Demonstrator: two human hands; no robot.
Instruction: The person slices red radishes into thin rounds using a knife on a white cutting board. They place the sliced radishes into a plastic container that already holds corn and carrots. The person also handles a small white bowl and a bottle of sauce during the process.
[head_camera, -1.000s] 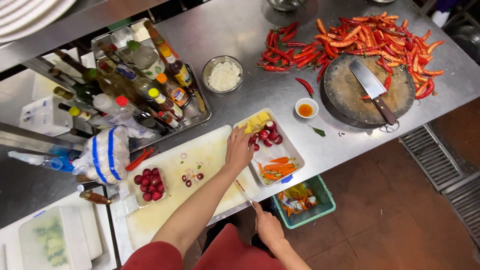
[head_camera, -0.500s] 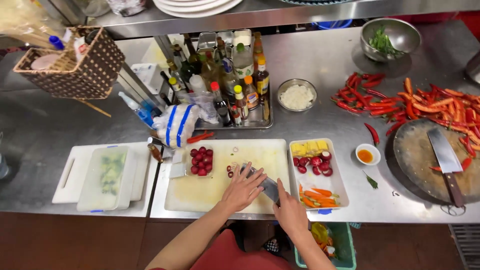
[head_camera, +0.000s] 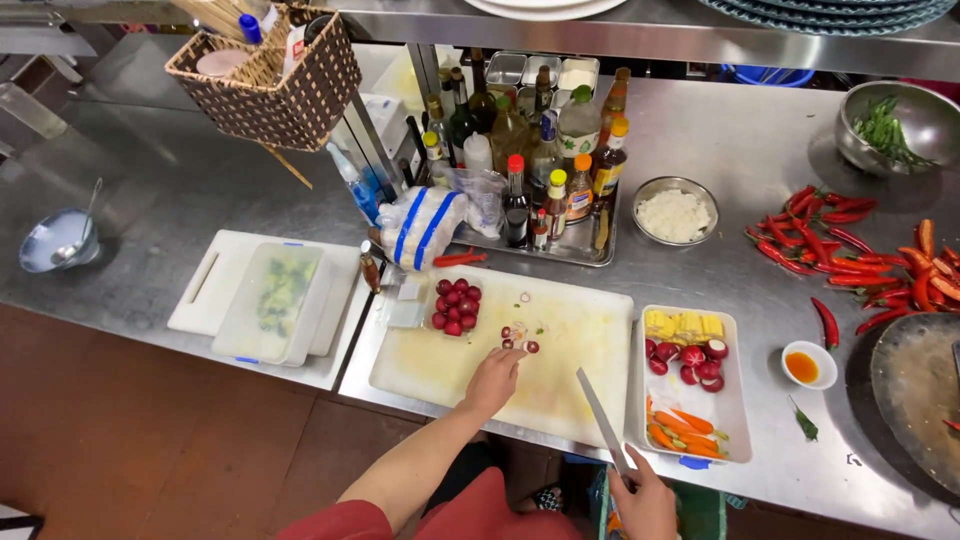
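My left hand (head_camera: 495, 377) lay on the cutting board (head_camera: 560, 340), fingers loose and grasping nothing, their tips just short of a halved radish (head_camera: 532, 347) and a few trimmed bits (head_camera: 514, 333) lying mid-board. My right hand (head_camera: 640, 497) was clenched round the handle of the knife (head_camera: 601, 421), the blade lifted off the board and angled up and left toward those pieces, apart from them. The whole radishes (head_camera: 455, 305) sat in a heap at the board's far left; the white tray (head_camera: 735, 400) to the right held yellow chunks, cut radishes and carrot sticks.

To cut well from there, I judged I should pin the half flat side down, curl my left fingertips back so the knuckles guided the blade, and bring the knife down only once the piece sat steady. Small round things roll, so the wet, stained board called for slow, short strokes, with the blade kept clear of my thumb.
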